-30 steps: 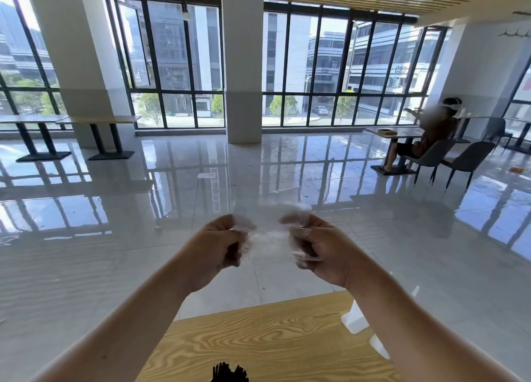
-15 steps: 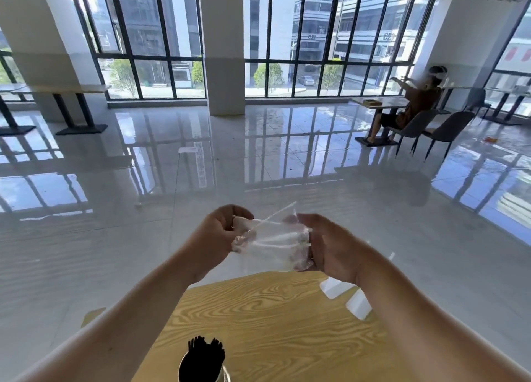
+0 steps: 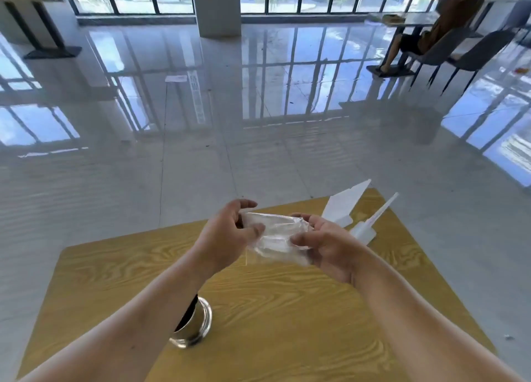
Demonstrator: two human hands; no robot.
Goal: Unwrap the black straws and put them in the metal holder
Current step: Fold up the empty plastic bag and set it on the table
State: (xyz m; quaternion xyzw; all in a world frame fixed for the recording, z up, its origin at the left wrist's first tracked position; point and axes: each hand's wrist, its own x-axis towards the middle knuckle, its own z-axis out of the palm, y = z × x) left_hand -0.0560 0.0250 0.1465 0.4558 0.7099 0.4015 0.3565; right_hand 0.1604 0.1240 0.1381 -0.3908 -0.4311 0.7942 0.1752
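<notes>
Item: clear plastic wrapper (image 3: 275,239), crumpled, held above the wooden table (image 3: 287,309); I see my left hand (image 3: 230,235) and right hand (image 3: 324,245) each pinching 1 end. No straws visible in it. Black straws (image 3: 190,309) stand in the metal holder (image 3: 195,328), partly hidden by my left forearm. Handling note: I'd ball the film tight and set it clear of the holder.

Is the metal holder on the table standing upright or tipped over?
Upright. The metal holder stands on its base on the wooden table, with black straws inside; the left forearm hides its top.
</notes>
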